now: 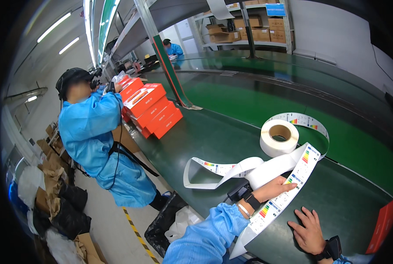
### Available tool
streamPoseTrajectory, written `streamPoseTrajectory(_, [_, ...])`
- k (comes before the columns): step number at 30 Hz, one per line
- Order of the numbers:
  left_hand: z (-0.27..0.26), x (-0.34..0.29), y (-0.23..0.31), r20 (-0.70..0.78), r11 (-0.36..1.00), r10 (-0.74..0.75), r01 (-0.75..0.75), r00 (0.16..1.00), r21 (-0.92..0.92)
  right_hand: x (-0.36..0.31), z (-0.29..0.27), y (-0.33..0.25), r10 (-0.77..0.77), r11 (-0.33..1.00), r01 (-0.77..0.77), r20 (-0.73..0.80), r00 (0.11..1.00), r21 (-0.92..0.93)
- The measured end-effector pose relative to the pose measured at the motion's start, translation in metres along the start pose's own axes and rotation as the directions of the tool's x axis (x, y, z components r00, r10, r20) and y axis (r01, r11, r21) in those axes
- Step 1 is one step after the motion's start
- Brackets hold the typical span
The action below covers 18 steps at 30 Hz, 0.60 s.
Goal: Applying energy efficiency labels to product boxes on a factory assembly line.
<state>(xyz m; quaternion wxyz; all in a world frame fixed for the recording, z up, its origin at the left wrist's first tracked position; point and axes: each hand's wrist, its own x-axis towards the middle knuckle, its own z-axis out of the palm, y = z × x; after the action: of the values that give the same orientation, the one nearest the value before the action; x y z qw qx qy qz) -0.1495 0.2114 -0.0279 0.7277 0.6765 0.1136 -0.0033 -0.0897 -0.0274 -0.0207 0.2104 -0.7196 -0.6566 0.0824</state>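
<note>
My left hand (273, 189) is closed on a long white strip of printed labels (308, 158), its thumb lying on the face. Each label carries a small chart of coloured bars. The strip runs from the far right down past my wrist toward the table's near edge. Beyond the hand stands a label roll (271, 147) with a brown cardboard core, and loops of strip curl around it and off to the left. My right hand (309, 232) rests on the green tabletop with its fingers spread, holding nothing, just right of the strip.
A co-worker in a blue smock (89, 136) stands at the left beside stacked red boxes (150, 110). Another red box (385, 222) sits at the right edge. A metal post (168, 66) rises from the table. A black-lined bin (159, 229) stands below the near edge.
</note>
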Motion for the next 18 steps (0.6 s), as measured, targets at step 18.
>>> streamPoseTrajectory(18, [-0.0013,-0.0029,0.0060,0.014,1.000,-0.016,0.016,1.000,0.011,0.0000,0.0033,0.0034,0.001,1.000,-0.001,-0.008,1.000,-0.004])
